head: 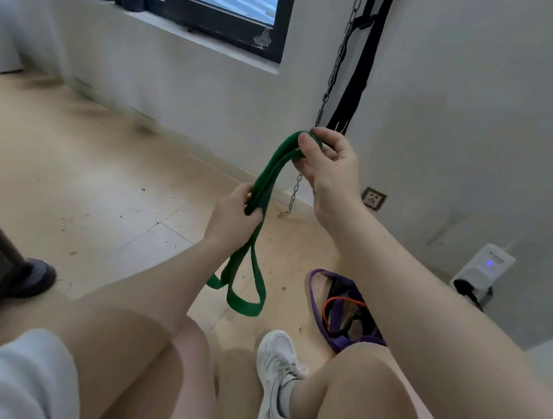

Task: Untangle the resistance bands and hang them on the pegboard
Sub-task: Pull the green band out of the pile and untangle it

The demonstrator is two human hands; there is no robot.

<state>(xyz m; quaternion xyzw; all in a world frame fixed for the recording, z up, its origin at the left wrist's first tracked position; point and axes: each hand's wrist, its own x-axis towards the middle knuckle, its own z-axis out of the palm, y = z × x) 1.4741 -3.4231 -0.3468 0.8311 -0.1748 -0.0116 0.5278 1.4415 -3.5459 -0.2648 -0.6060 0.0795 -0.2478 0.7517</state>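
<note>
Two hands on green band (264, 187) | right hand (324, 166) pinches top, left hand (237, 211) grips strands | we judge untangling underway | next: free loops; pile (343, 306) waits.

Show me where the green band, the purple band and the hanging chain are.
green band (264, 187), head view, on the doubled strands between the two hands
purple band (317, 305), head view, on its left loop on the floor
chain (336, 68), head view, on the links along the wall

Soft daylight, slight blur, fisheye edges
</note>
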